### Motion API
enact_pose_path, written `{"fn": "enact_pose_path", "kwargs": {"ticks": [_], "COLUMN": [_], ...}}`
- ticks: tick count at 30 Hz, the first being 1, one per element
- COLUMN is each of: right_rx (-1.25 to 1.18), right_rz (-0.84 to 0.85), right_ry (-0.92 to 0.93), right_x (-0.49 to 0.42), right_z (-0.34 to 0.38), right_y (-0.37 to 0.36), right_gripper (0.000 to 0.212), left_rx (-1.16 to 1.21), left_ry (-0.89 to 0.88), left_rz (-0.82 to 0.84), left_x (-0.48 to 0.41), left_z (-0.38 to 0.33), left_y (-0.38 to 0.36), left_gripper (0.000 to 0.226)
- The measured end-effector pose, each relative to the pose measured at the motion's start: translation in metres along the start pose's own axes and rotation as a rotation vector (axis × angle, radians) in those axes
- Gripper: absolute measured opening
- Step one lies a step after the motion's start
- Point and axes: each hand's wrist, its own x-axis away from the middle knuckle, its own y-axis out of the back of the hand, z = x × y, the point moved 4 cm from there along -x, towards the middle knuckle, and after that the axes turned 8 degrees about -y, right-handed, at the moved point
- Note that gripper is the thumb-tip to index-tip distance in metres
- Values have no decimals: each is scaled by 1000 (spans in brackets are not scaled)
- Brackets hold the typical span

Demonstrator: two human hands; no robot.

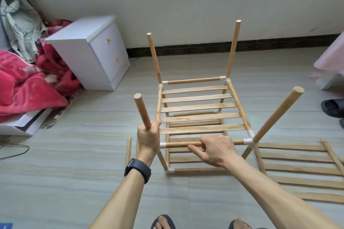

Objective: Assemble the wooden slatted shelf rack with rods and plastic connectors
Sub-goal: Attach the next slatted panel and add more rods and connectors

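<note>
Left hand (149, 135) is clamped round the foot of the near-left upright rod (142, 110), fingers curled fully about it, right beside the corner connector (162, 145). Right hand (214, 148) grips the front crossbar (178, 144) of the upper tier, fingers wrapped over the rod and one digit extended beneath it.

Assembly status: the rack (201, 117) stands on the floor (74, 163) directly ahead of the person. Two tiers appear complete: a lower slatted shelf (186, 159) at floor level and an upper slatted shelf (202, 107) above it, joined at the corners by white plastic connectors. Four upright rods rise from the upper tier; their top ends are bare, with no connectors fitted.

Remaining work, as judged from the parts in view: a spare slatted panel (297, 169) lies flat on the floor to the right, and loose rods (128, 149) lie to the left of the rack. A further tier is probably still to be mounted on the free uprights. Whether the near-left upright is fully seated cannot be determined.
</note>
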Motion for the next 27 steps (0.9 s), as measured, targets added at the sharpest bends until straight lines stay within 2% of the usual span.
{"fn": "enact_pose_path", "kwargs": {"ticks": [4, 8, 9, 11, 12, 14, 16, 18, 20, 21, 23, 24, 25, 27], "right_rx": [-8, -45, -128, -502, -694, -908, -1049, -1137, -1177, -1210, -1305, -1353, -1373, -1379], "right_rz": [-167, -183, -194, -213, -294, -551, -729, -843, -793, -687, -458, -425, -433, -495], "right_ry": [35, 78, 86, 44, -18, -228, -472, -640, -639, -583, -466, -464, -494, -574], "right_x": [-1, 3, 5, 16, 25, 52, 78, 89, 79, 69, 46, 38, 32, 25], "right_z": [4, 6, 5, -1, -9, -35, -60, -86, -105, -109, -107, -105, -102, -98], "right_y": [-1, 2, 7, 23, 34, 51, 64, 75, 90, 94, 94, 90, 86, 81], "right_gripper": [71, 62, 55, 42, 35, 28, 40, 52, 58, 53, 24, 26, 38, 47], "left_rx": [43, 90, 91, 84, 83, 75, 68, 82, 86, 82, 71, 67, 65, 63], "left_ry": [-36, -50, -52, -59, -59, -56, -50, -46, -49, -49, -43, -41, -40, -34], "left_rz": [-34, -39, -42, -45, -46, -54, -59, -56, -45, -39, -36, -43, -49, -54], "left_x": [-4, -9, -9, -8, -7, -7, -8, -7, -7, -7, -6, -6, -6, -7], "left_z": [3, 9, 9, 9, 9, 8, 9, 9, 9, 9, 10, 10, 11, 12], "left_y": [-2, -3, -3, -4, -3, -3, -3, -3, -3, -3, -3, -2, -1, -1], "left_gripper": [43, 44, 43, 42, 41, 40, 39, 39, 41, 42, 39, 38, 37, 37]}}
